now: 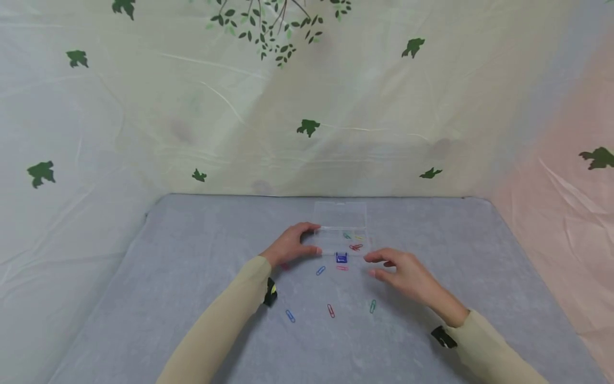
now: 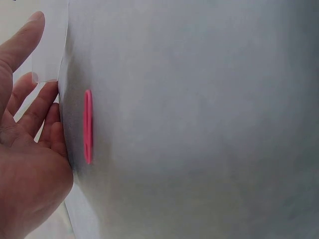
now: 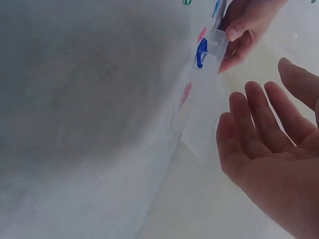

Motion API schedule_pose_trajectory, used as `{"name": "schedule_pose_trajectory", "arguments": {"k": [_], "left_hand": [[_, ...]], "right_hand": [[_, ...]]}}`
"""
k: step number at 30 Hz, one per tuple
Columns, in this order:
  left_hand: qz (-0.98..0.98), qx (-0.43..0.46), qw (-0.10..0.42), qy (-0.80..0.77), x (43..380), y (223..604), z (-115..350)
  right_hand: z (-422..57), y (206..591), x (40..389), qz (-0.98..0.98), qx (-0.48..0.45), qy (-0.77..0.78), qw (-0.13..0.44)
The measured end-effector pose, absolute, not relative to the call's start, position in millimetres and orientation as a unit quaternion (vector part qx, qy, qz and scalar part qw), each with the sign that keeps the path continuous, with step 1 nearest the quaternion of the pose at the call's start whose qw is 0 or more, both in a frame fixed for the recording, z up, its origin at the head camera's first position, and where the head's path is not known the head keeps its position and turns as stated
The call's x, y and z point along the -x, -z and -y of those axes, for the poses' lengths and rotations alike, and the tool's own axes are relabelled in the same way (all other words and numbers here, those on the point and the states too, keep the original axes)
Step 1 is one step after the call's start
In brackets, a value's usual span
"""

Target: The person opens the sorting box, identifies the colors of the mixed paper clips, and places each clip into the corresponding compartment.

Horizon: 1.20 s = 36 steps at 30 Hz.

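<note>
A clear plastic box (image 1: 331, 240) stands on the table with its lid (image 1: 340, 215) raised at the back and a blue latch (image 1: 341, 258) at its front. My left hand (image 1: 293, 244) grips the box's left end, thumb at the front corner and fingers behind. Inside lie a green paper clip (image 1: 347, 235), a yellow paper clip (image 1: 358, 238) and red paper clips (image 1: 356, 247). Fingers apart and loosely bent, my right hand (image 1: 405, 273) hovers by the box's front right corner, holding nothing. A pink paper clip (image 2: 88, 127) lies beside my left hand.
Before the box lie a pink paper clip (image 1: 342, 268) and a blue paper clip (image 1: 321, 271). Nearer me are another blue clip (image 1: 290, 316), a red clip (image 1: 331, 310) and a green clip (image 1: 372, 306). Grey cloth covers the table (image 1: 201, 240); leaf-patterned curtain (image 1: 360, 154) hangs behind.
</note>
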State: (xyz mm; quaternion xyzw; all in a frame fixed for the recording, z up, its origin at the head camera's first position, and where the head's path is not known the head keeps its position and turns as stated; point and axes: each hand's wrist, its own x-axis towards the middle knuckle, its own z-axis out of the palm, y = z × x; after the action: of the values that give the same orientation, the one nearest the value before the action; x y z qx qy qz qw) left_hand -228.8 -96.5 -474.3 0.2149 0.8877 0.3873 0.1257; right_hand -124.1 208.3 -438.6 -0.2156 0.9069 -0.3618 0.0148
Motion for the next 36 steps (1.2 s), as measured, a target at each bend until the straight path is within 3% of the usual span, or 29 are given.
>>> {"name": "schedule_pose_trajectory", "arguments": {"k": [17, 36], "left_hand": [[-0.889, -0.207, 0.142, -0.383, 232, 470, 98], [-0.887, -0.209, 0.138, -0.387, 232, 472, 98]], "right_hand": [[-222, 438, 112, -0.879, 0.223, 0.404, 0.118], [-224, 457, 105, -0.859, 0.253, 0.407, 0.181]]}}
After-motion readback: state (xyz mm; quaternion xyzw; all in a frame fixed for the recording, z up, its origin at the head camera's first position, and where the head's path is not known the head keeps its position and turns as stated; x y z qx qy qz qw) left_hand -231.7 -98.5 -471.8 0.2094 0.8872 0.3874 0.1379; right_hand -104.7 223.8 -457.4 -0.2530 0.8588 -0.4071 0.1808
